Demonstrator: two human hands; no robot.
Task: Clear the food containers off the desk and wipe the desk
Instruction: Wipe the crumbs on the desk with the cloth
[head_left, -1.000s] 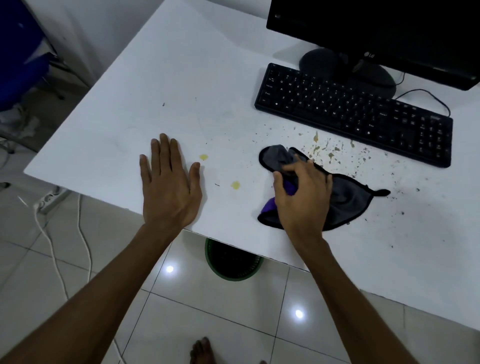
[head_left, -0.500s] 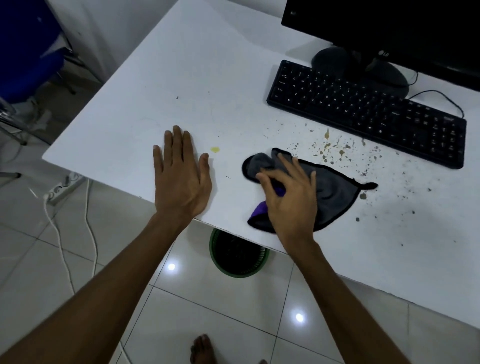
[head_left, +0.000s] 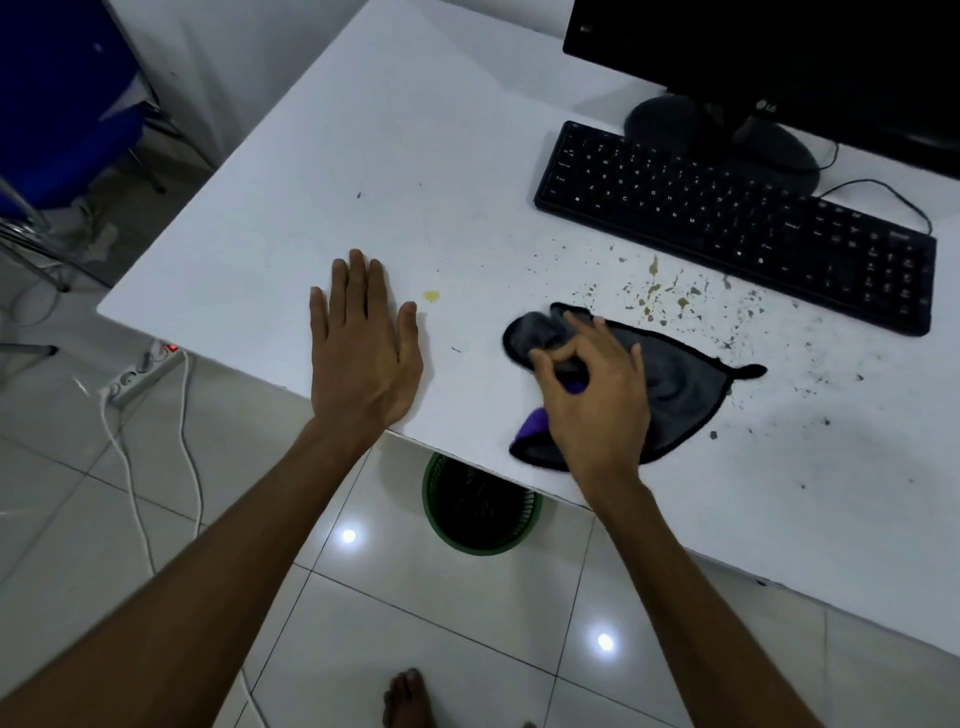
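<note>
1. Your left hand (head_left: 363, 345) lies flat on the white desk (head_left: 363, 156), palm down, fingers straight and close together, thumb spread toward the right. It holds nothing, and its wrist crosses the near desk edge.
2. Your right hand (head_left: 592, 400) sits on top of the grey cloth (head_left: 670, 384), wrist at the desk edge, forearm angled in from the lower right. The fingers are curled and pinching a bunched fold of the cloth, with the thumb and index finger meeting over it.
3. The cloth lies on the desk near its front edge, black-trimmed, with a purple underside showing beside your wrist. One small tab points right.
4. Dark and yellowish crumbs (head_left: 670, 301) are scattered between the cloth and the black keyboard (head_left: 737, 223). 1 yellow spot (head_left: 431, 296) sits just beside your left thumb.
5. The monitor (head_left: 779, 57) stands behind the keyboard; its logo is too blurred to read, and the key legends are too small to read.
6. A green wastebasket (head_left: 480, 506) stands on the tiled floor under the desk edge.
</note>
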